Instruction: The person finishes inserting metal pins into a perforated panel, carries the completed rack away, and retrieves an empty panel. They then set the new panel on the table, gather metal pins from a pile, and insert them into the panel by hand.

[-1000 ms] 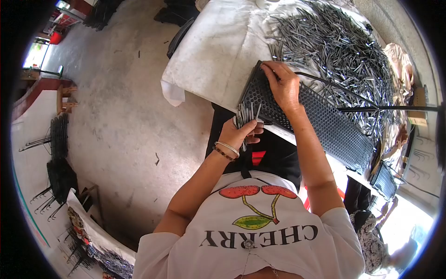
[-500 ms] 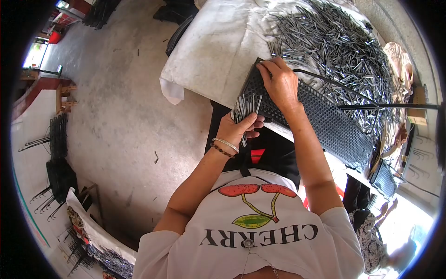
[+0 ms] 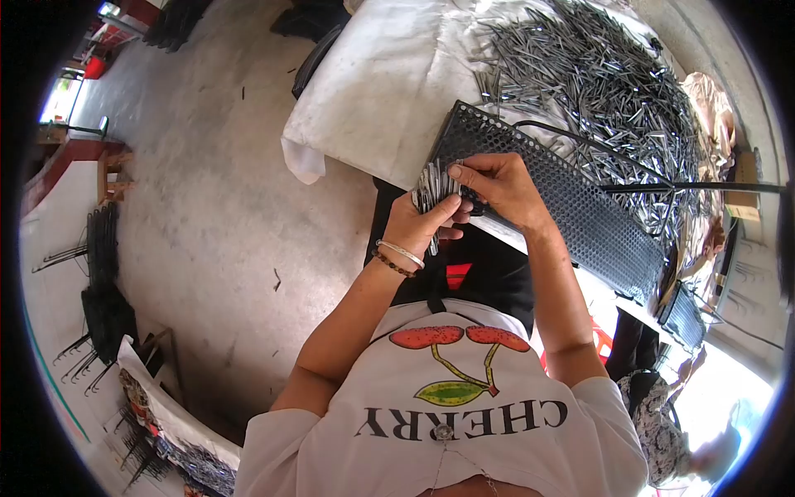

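My left hand [image 3: 414,222] is closed round a bundle of thin grey metal strips [image 3: 431,187], their ends fanning out above the thumb. Thumb and fingers of my right hand [image 3: 505,189] pinch at the right side of this bundle; whatever lies between the fingertips is mostly hidden. Just beyond both hands, a long black perforated panel [image 3: 571,199] slants from the near table corner toward the right. Part of its near end is covered by my right hand.
A large heap of similar strips [image 3: 596,83] lies on the white cloth [image 3: 373,99] over the table. A black rod frame [image 3: 704,189] crosses above the panel. Dark hooked racks [image 3: 103,244] hang at the left wall. Another person's patterned clothing [image 3: 658,427] shows at the lower right.
My right hand has left the panel's upper corner and come down toward me to the strips in my left hand. The left hand has stayed nearly in place.
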{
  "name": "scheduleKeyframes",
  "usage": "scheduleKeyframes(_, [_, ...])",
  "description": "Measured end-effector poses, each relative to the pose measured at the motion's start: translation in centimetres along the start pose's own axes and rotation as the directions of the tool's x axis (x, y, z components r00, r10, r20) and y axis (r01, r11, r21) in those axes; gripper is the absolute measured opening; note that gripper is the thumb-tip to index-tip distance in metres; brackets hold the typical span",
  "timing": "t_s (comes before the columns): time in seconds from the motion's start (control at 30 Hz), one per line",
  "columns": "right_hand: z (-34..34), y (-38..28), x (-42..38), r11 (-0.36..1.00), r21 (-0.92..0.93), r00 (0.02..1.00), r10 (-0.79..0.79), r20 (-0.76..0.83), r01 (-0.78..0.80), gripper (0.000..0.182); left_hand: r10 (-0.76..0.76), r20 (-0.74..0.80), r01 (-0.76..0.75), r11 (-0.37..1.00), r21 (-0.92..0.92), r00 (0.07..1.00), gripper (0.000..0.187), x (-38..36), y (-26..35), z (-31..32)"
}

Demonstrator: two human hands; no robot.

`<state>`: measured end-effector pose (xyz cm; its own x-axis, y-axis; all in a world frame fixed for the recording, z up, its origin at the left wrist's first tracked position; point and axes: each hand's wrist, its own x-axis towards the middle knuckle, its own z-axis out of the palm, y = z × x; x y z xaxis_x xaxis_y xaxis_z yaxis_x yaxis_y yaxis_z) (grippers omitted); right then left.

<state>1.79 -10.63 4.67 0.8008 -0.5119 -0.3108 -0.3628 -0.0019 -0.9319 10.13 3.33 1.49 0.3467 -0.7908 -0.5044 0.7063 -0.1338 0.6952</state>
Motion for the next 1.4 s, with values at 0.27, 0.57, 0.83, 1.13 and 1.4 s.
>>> scheduleKeyframes(0.27, [-1.0, 0.1, 0.2, 0.997, 0.077, 0.994, 0.008, -0.111, 0.0, 0.023, -0.028, 0.006, 0.028, 0.999, 0.021, 1.0, 0.019, 0.4, -0.1, -0.1])
scheduleKeyframes(0.57, [-2.3, 1.0, 3.7, 0.962, -0.064, 0.837, -0.264, -0.478, 0.267, 0.018, -0.082, -0.039, 0.081, 0.996, -0.036, 0.996, 0.019, 0.5, -0.4, 0.3])
scheduleKeyframes(0.83, [-2.2, 1.2, 4.4, 0.82, -0.489, 0.743, -0.521, -0.42, 0.298, 0.018, -0.104, -0.044, 0.102, 0.994, -0.032, 0.994, 0.017, 0.2, -1.6, -0.1])
scheduleKeyframes(1.13, [-3.0, 0.7, 4.5, 0.792, -0.529, 0.762, -0.536, -0.364, 0.304, 0.018, -0.111, -0.053, 0.11, 0.993, -0.031, 0.992, 0.015, 0.0, -1.5, -0.3])
scheduleKeyframes(1.4, [-3.3, 1.5, 4.8, 0.768, -0.546, 0.742, -0.572, -0.349, 0.335, 0.02, -0.122, -0.042, 0.12, 0.992, -0.043, 0.992, 0.015, -0.3, -1.7, -0.3])
